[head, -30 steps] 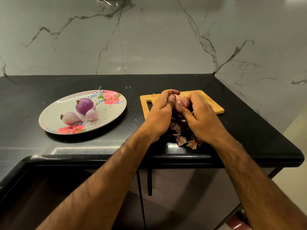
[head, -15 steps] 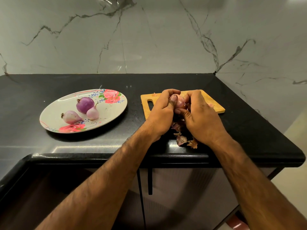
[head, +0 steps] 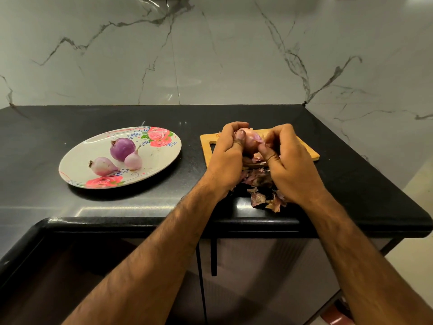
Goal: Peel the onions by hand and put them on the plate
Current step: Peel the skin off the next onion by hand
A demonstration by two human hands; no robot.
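Head view: the left hand (head: pixel 226 158) grip wraps the onion (head: pixel 249 140) over the cutting board (head: pixel 309 153); the right hand (head: pixel 290 165) grip pinches its skin. Hands hide which way it points. 3 peeled onions (head: pixel 122 148) sit on the plate (head: pixel 77 160).

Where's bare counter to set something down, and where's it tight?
Free: the counter strip between plate and cutting board; the band behind both, up to the wall; the plate's right half. Crowded: the board's near end, where left hand and right hand hold an onion over a pile of peels near the front edge.
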